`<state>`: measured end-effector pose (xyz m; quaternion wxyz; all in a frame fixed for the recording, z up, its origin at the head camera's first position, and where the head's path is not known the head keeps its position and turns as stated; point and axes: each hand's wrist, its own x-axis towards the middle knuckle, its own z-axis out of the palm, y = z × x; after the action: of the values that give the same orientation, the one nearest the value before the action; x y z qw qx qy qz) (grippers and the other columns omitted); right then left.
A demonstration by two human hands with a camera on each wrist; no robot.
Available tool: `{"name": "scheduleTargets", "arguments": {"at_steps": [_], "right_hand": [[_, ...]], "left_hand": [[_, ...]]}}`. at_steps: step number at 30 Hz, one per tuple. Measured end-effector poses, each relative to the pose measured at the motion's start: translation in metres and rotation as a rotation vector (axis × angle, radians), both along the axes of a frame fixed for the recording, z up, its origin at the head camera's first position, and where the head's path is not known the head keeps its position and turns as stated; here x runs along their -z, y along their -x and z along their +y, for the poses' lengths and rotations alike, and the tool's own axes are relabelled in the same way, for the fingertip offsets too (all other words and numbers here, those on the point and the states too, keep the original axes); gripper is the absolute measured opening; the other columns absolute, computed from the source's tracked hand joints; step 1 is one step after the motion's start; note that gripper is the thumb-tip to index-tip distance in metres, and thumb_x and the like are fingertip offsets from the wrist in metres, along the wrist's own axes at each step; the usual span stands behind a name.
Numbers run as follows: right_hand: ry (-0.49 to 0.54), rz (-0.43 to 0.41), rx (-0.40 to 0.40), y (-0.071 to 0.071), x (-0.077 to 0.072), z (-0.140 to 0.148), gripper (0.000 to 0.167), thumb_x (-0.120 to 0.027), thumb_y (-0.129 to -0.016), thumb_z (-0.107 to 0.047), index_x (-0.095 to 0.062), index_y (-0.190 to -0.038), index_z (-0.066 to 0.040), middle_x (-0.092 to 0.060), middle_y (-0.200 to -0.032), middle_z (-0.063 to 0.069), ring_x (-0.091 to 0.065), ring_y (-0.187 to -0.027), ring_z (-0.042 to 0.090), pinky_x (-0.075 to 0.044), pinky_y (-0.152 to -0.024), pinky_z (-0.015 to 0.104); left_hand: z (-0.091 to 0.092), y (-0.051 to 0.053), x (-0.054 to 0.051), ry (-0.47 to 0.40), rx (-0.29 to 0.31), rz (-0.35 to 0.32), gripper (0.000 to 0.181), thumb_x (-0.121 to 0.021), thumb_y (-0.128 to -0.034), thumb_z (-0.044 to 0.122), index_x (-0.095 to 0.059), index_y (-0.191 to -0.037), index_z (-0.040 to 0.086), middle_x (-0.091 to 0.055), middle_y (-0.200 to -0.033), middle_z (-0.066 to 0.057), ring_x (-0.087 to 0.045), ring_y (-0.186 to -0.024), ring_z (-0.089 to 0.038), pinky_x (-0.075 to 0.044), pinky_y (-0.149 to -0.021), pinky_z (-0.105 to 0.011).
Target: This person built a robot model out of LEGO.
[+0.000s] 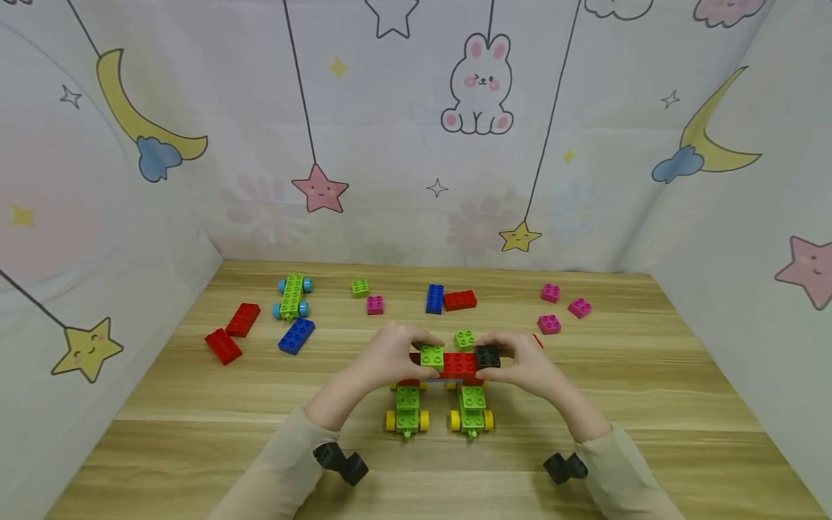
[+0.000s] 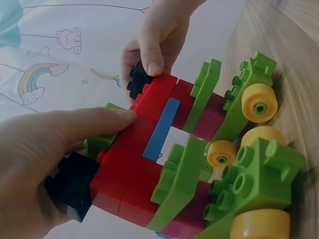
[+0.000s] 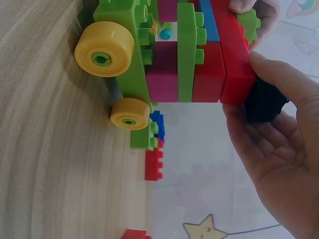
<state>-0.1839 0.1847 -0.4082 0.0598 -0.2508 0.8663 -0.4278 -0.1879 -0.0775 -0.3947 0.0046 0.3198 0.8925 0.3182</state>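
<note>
A toy brick model stands before me, its red bricks (image 1: 459, 363) bridging two lime-green wheeled bases (image 1: 407, 419) with yellow wheels. A blue brick (image 2: 162, 128) spans the gap beneath the top red layer. My left hand (image 1: 396, 354) grips the model's red top, thumb and fingers on either side of a lime-green brick (image 1: 432, 357). At the right end, my right hand (image 1: 523, 361) holds the red top around a black brick (image 1: 487, 356). The left wrist view also shows a second black brick (image 2: 75, 185) at the left end, beside the left palm.
Behind the model lies a small lime-green brick (image 1: 464, 339). A lime-green wheeled base (image 1: 293, 296) with blue wheels stands at the back left, near red bricks (image 1: 243, 320) and a blue brick (image 1: 296, 336). Several magenta bricks (image 1: 549, 324) lie at the back right. A printed cloth (image 1: 390, 144) encloses the table.
</note>
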Motion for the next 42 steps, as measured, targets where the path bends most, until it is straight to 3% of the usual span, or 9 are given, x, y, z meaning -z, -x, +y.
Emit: {"name": "scheduleTargets", "arguments": {"at_steps": [9, 15, 25, 29, 37, 42], "right_hand": [[-0.038, 0.030, -0.064, 0.002, -0.004, 0.002, 0.043, -0.077, -0.086, -0.018, -0.062, -0.120, 0.004, -0.066, -0.120, 0.019, -0.064, -0.110, 0.034, -0.051, -0.096, 0.050], [-0.025, 0.016, -0.093, 0.005, -0.007, 0.008, 0.046, -0.072, -0.090, -0.021, -0.059, -0.128, 0.003, -0.064, -0.126, 0.018, -0.061, -0.116, 0.033, -0.048, -0.101, 0.050], [0.035, 0.031, -0.033, 0.016, -0.013, 0.016, 0.032, -0.061, -0.097, -0.016, -0.062, -0.123, 0.003, -0.067, -0.119, 0.021, -0.066, -0.106, 0.031, -0.055, -0.087, 0.027], [0.037, 0.033, -0.001, 0.023, -0.011, 0.017, 0.030, -0.058, -0.099, -0.017, -0.063, -0.123, 0.001, -0.068, -0.119, 0.019, -0.067, -0.105, 0.029, -0.055, -0.087, 0.024], [-0.008, 0.011, 0.028, 0.042, 0.003, 0.013, 0.036, -0.065, -0.095, -0.017, -0.061, -0.126, 0.000, -0.064, -0.124, 0.024, -0.063, -0.112, 0.035, -0.053, -0.095, 0.046], [-0.077, 0.026, 0.004, 0.056, 0.017, 0.007, 0.040, -0.067, -0.092, -0.011, -0.059, -0.129, 0.003, -0.063, -0.125, 0.024, -0.062, -0.114, 0.038, -0.050, -0.097, 0.051]], "left_hand": [[0.002, -0.004, -0.002, 0.009, -0.035, -0.013, 0.040, -0.083, -0.0780, 0.021, -0.073, -0.114, 0.009, -0.074, -0.109, -0.005, -0.067, -0.094, -0.018, -0.055, -0.079, -0.031], [0.000, -0.004, 0.000, -0.027, -0.025, -0.024, 0.039, -0.083, -0.0785, 0.019, -0.073, -0.114, 0.009, -0.074, -0.109, -0.006, -0.068, -0.096, -0.020, -0.057, -0.082, -0.037], [-0.002, -0.003, -0.001, 0.018, 0.036, 0.033, 0.041, -0.081, -0.0815, 0.022, -0.070, -0.119, 0.009, -0.072, -0.117, -0.005, -0.068, -0.102, -0.020, -0.056, -0.087, -0.037], [-0.003, -0.004, -0.001, 0.018, 0.045, 0.036, 0.048, -0.080, -0.0816, 0.025, -0.067, -0.124, 0.008, -0.070, -0.120, -0.007, -0.066, -0.109, -0.022, -0.055, -0.093, -0.038], [-0.008, -0.006, -0.003, -0.001, 0.034, 0.017, 0.046, -0.078, -0.0843, 0.029, -0.067, -0.123, 0.007, -0.070, -0.120, -0.006, -0.067, -0.107, -0.021, -0.055, -0.092, -0.037], [-0.008, -0.005, -0.001, -0.008, 0.022, 0.017, 0.037, -0.077, -0.0849, 0.026, -0.071, -0.117, 0.009, -0.073, -0.112, -0.005, -0.067, -0.089, -0.015, -0.056, -0.078, -0.029]]}}
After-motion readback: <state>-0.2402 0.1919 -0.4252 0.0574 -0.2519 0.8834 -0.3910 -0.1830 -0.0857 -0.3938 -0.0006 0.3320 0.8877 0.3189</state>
